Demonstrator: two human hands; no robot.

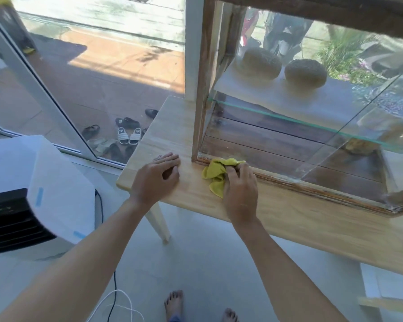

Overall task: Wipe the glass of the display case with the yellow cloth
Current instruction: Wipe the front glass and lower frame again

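Right hand (240,184), centre frame: fingers curled round bunched yellow cloth (215,176), pressing it at lower left corner of the case (203,89) frame, on the counter (289,219). Left hand (157,174), just left: palm down on counter, fingers loosely bent, holding nothing. Both forearms extended forward.

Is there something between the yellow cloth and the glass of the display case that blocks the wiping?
Nothing visible blocks it. The right hand grips the yellow cloth at the case's lower wooden frame, and the glass begins directly above it. The left hand rests on the table, off to the side.
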